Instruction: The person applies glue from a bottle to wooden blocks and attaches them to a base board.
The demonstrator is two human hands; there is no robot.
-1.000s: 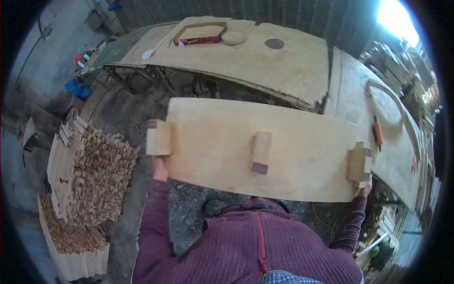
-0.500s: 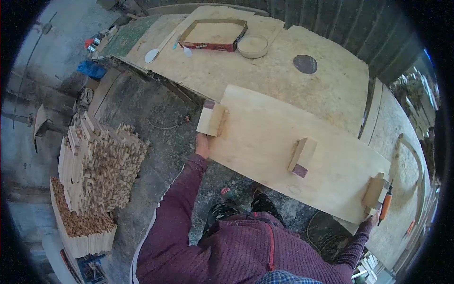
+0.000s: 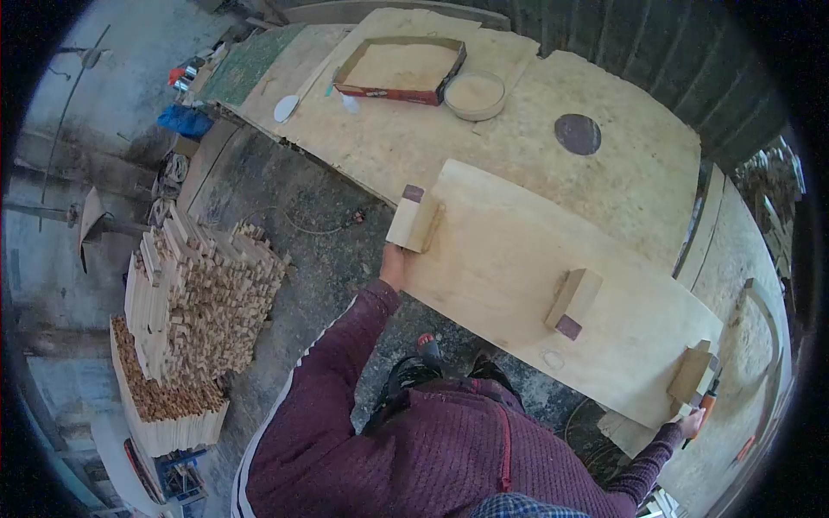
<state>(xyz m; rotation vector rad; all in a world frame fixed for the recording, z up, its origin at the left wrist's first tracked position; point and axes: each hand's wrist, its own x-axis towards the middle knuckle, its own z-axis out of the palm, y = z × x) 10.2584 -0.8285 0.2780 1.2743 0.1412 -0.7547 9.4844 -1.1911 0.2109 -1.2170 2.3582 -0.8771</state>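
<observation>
A long pale plywood board (image 3: 509, 259) is held at both ends, partly over the workbench. Three wooden blocks stand on it: one at its left end (image 3: 414, 219), one near the middle (image 3: 572, 302), one at the right end (image 3: 692, 375). My left hand (image 3: 393, 266) grips the board's left edge just below the left block, fingers partly hidden under it. At the right end my right hand (image 3: 691, 422) is closed on the board's corner beside the right block. An orange-handled tool (image 3: 707, 402) lies right by that hand.
On the workbench (image 3: 363, 142) are a shallow box of pale powder (image 3: 399, 67), a round bowl (image 3: 475, 95), a dark disc (image 3: 578, 135) and a white disc (image 3: 286, 108). Stacked wood strips (image 3: 203, 302) stand on the floor at left. A second table (image 3: 734, 345) is at right.
The whole view has shifted, so the bench and floor items appear farther right. Both hands still hold the board, and its right end sits a little lower and nearer my body.
</observation>
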